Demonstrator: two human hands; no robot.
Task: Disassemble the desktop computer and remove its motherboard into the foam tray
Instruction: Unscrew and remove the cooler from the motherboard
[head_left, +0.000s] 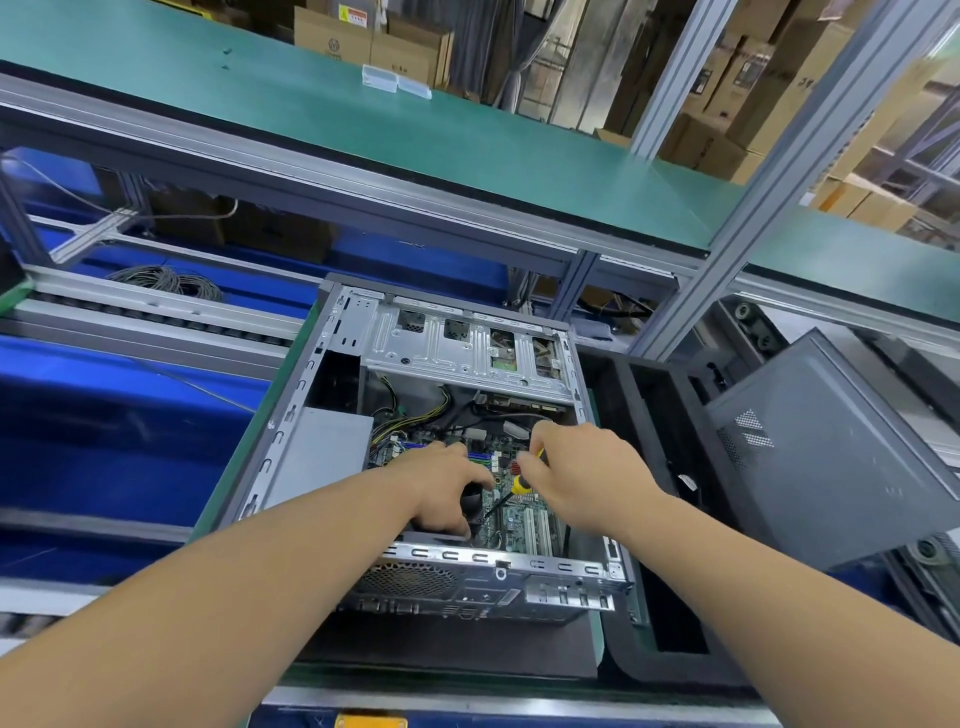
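Right hand (571, 467) grips the screwdriver (511, 491), shaft slanting down-left to the motherboard (524, 514) at frame centre (inside the open case (306, 374)); left hand (441, 483) curled around the black cooler (470, 501)

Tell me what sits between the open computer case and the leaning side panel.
In the head view, a black foam tray fills the stretch between the case and the side panel. Its near compartments look bare.

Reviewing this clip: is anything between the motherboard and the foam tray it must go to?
Yes. The motherboard lies deep in the open case, below the case's right wall, with cables over its far part. The foam tray sits just beyond that wall, partly covered by a leaning side panel.
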